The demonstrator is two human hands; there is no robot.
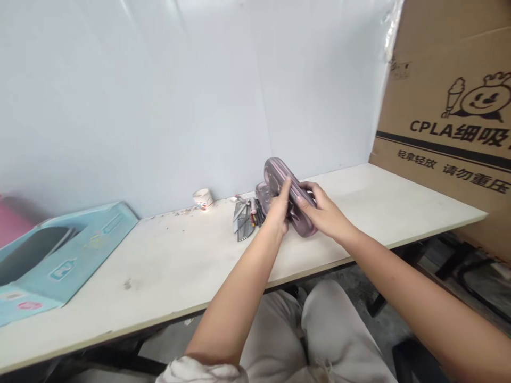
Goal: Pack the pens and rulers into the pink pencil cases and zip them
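A mauve hard-shell pencil case (pixel 279 178) is held over the white table (pixel 167 266), near its back edge, with its lid raised. My left hand (pixel 278 210) grips the case from the left side, thumb up against the lid. My right hand (pixel 321 210) is wrapped round the lower right half of the case. Just left of the case, several pens (pixel 254 211) and a clear set square (pixel 241 219) lie in a small heap on the table.
A small white roll of tape (pixel 203 198) sits by the wall. A light blue moulded box (pixel 59 255) lies at the table's left end. A large brown cardboard carton (pixel 451 106) stands at the right. My knees are under the front edge.
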